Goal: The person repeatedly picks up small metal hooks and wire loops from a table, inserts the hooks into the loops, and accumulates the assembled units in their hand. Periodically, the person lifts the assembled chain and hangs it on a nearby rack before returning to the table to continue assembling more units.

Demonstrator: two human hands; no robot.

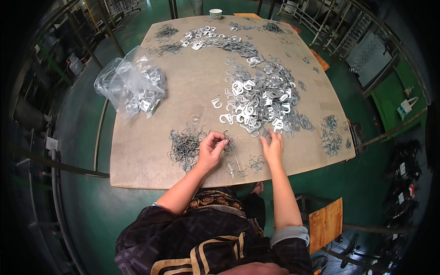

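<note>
My left hand is closed in a pinch on a thin bent wire clip, partly hidden by the fingers. It is just right of a tangled heap of dark wire clips. My right hand reaches to the near edge of a large pile of flat silver metal hooks; its thumb and fingers are apart, close to the nearest pieces. Between my hands and the table's front edge lie a few loose wire clips. Two single metal hooks rest just left of the pile.
A clear plastic bag of metal pieces sits on the left of the brown-covered table. More wire clips are at the right edge. A small tub stands at the far edge. Below, a wooden-sided box is by my right side.
</note>
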